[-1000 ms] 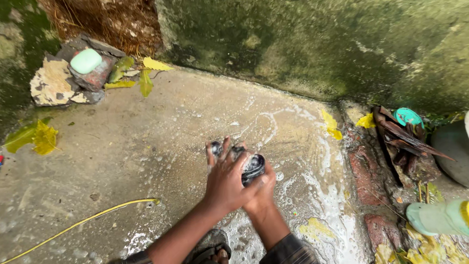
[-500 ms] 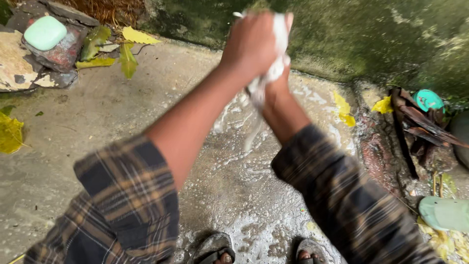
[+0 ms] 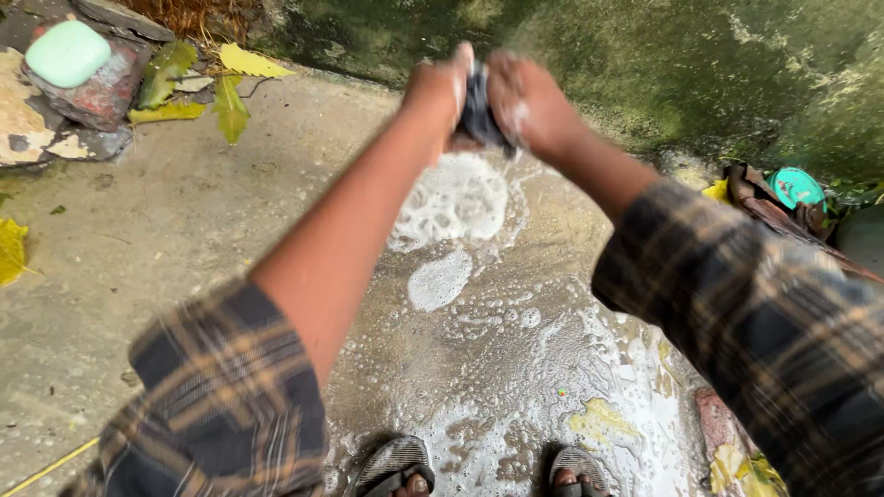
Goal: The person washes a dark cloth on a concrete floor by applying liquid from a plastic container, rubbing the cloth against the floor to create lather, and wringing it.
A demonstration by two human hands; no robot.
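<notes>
The small dark wet cloth (image 3: 479,115) is squeezed between the left hand (image 3: 433,92) and right hand (image 3: 527,103), directly above the white foam patch (image 3: 453,198).

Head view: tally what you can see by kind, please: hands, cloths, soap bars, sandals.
Hands: 2, left hand and right hand, both gripping the cloth
Dark wet cloth: 1
Green soap bar: 1
Sandals: 2, left sandal and right sandal
Total: 6

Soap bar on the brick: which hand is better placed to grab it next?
Probably the left. The soap bar sits far left on the brick; the left hand is on that side. Both it and the right hand grip the dark cloth, so one must let go.
</notes>
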